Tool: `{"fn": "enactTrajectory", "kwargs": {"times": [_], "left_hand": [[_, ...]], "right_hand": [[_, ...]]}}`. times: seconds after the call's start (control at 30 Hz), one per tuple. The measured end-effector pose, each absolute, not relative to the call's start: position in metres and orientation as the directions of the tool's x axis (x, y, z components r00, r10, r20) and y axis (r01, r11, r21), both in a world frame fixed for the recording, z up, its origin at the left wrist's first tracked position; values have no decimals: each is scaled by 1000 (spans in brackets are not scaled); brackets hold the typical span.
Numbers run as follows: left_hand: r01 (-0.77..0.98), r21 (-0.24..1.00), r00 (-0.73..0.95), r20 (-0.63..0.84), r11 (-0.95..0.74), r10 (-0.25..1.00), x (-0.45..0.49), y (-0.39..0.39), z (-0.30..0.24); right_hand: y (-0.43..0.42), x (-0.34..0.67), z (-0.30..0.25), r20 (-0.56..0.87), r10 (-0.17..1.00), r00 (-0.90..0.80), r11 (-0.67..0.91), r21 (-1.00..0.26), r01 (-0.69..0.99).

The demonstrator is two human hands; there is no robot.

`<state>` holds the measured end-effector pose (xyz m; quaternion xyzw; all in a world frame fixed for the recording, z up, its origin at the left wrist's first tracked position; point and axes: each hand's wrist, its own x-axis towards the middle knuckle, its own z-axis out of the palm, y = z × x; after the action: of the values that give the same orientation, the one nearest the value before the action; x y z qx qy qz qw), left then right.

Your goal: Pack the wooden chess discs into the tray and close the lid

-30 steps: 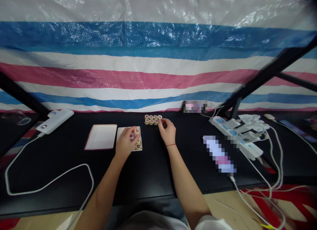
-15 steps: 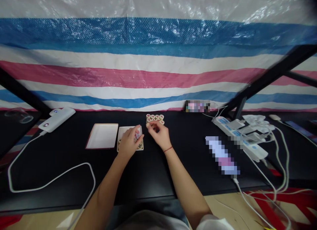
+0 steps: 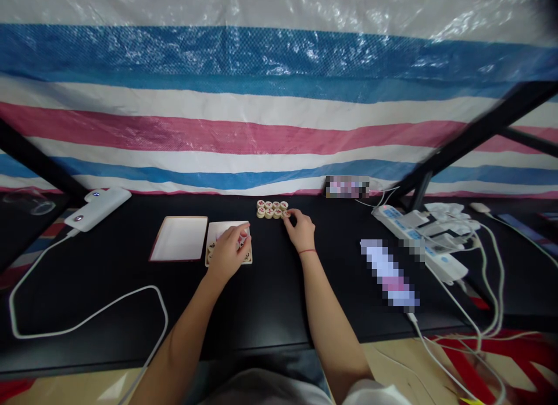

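Round cream Chinese chess pieces point(image 3: 269, 212) with red characters stand in two rows on the black desk. At the right end of the nearer row, my right hand point(image 3: 300, 229) pinches a chess piece point(image 3: 286, 214) between thumb and fingertips. A small white box point(image 3: 211, 228) holds more pieces, some with black characters, and something pinkish. My left hand point(image 3: 229, 251) is over that box, thumb and index finger apart, covering part of the contents. To its left lies the box lid point(image 3: 181, 238), white inside up.
A white power bank point(image 3: 102, 209) with a cable point(image 3: 87, 326) lies at left. At right are a phone point(image 3: 389, 274), a power strip point(image 3: 422, 242) with plugs and cables, and another phone point(image 3: 346, 187) against the striped sheet point(image 3: 244, 140). Black frame bars slant at both sides.
My right hand has moved right, from the left end of the rows to the right end of the nearer row. The left hand stays over the box, its thumb and index finger closer together.
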<state>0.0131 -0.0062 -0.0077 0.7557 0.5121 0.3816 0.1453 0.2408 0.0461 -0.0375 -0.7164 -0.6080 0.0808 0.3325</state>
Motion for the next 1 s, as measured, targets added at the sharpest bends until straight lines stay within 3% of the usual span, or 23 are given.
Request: {"fn": "enactTrajectory", "kwargs": {"times": [1.0], "left_hand": [[662,601,186,447,-448,875,11,-5,-10]], "right_hand": [[49,239,-43,323,901,291,-53,-584,810]]}}
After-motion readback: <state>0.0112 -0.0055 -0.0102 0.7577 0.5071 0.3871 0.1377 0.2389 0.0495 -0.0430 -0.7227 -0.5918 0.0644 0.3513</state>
